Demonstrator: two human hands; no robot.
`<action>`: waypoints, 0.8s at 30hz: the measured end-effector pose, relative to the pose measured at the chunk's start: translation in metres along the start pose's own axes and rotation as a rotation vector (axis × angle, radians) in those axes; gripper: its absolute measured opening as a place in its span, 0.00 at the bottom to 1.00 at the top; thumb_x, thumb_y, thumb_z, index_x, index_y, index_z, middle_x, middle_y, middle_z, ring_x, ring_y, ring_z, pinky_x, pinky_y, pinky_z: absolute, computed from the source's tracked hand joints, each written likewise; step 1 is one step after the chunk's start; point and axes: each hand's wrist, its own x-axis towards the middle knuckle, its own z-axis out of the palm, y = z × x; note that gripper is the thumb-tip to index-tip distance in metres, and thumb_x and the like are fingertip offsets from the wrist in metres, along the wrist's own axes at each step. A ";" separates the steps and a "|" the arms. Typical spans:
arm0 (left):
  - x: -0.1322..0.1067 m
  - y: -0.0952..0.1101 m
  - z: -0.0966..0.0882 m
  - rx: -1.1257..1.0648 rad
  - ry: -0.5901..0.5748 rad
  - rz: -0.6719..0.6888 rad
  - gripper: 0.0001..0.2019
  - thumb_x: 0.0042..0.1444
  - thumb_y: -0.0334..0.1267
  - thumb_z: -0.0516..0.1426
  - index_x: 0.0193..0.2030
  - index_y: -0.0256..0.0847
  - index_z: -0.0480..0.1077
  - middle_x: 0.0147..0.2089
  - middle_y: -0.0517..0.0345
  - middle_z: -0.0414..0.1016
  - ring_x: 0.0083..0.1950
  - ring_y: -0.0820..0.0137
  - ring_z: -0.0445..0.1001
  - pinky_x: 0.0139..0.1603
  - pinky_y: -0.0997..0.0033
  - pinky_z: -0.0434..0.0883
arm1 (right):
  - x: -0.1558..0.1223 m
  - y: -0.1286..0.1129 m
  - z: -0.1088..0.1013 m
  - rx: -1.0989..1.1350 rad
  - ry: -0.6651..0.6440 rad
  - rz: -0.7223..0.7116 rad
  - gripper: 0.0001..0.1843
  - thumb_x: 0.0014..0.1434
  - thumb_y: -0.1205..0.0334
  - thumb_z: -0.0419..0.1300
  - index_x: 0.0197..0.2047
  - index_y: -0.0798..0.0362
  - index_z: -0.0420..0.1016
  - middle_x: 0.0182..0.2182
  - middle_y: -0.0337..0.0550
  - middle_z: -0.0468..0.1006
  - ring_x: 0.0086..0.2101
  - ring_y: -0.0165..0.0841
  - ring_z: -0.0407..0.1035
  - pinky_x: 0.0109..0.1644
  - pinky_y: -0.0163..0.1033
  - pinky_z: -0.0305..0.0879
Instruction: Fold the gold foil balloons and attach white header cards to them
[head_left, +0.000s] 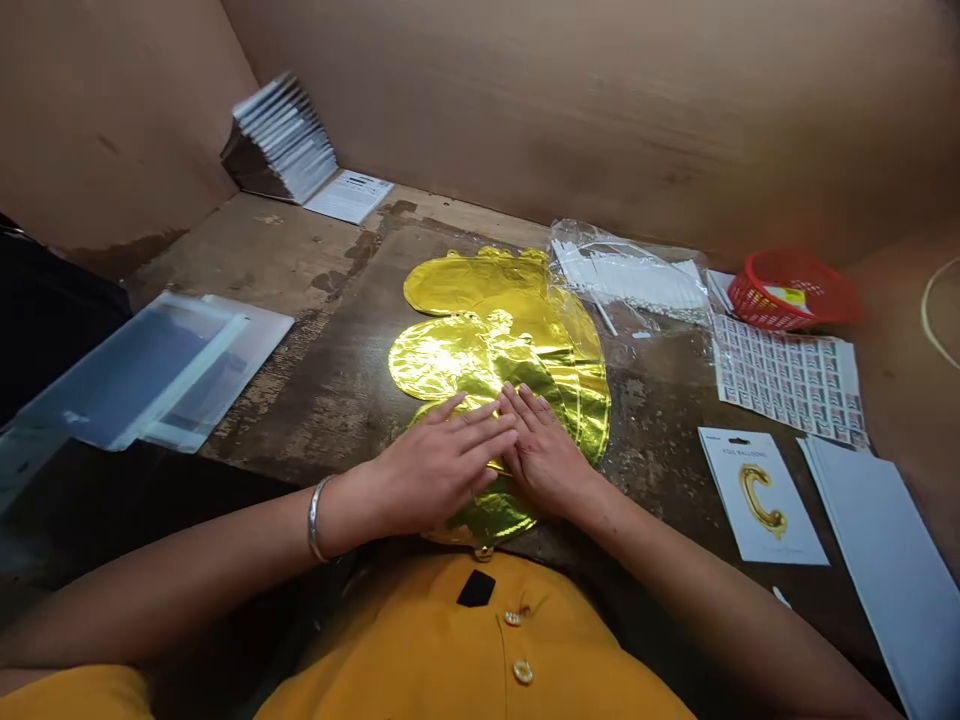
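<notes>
Gold foil balloons, flat and shiny, lie overlapped on the worn table in front of me. Their curved side faces right. My left hand rests on the foil with its fingers stretched out, the fingertips reaching over to my right hand. My right hand lies flat on the same foil, fingers extended and pointing away from me. Neither hand grips anything that I can see. Part of the lower foil is hidden under both hands. A small foil tail pokes out near my shirt.
Clear plastic sleeves lie at the left edge. A bundle of cards stands at the back left. On the right are a bag of white sticks, a red basket, a sticker sheet, a balloon card and white sheets.
</notes>
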 end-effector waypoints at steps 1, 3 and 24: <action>-0.002 0.004 0.002 -0.004 -0.002 0.044 0.21 0.69 0.40 0.44 0.64 0.35 0.63 0.66 0.48 0.65 0.69 0.63 0.59 0.72 0.55 0.47 | 0.000 0.000 0.000 0.004 -0.007 0.002 0.32 0.66 0.62 0.47 0.71 0.60 0.50 0.69 0.56 0.51 0.69 0.46 0.41 0.69 0.58 0.47; -0.007 0.011 0.009 0.006 -0.042 0.090 0.22 0.69 0.41 0.44 0.64 0.34 0.62 0.67 0.46 0.64 0.69 0.63 0.59 0.72 0.57 0.47 | 0.003 0.001 -0.003 0.007 -0.029 0.009 0.31 0.66 0.63 0.46 0.71 0.62 0.50 0.69 0.56 0.49 0.69 0.46 0.40 0.69 0.58 0.46; -0.019 0.025 0.030 0.077 -0.022 0.033 0.31 0.63 0.58 0.50 0.65 0.38 0.63 0.65 0.41 0.65 0.68 0.53 0.61 0.70 0.51 0.48 | -0.112 -0.014 -0.026 -0.106 -0.098 -0.024 0.37 0.65 0.55 0.52 0.72 0.57 0.46 0.68 0.54 0.53 0.67 0.46 0.49 0.69 0.60 0.44</action>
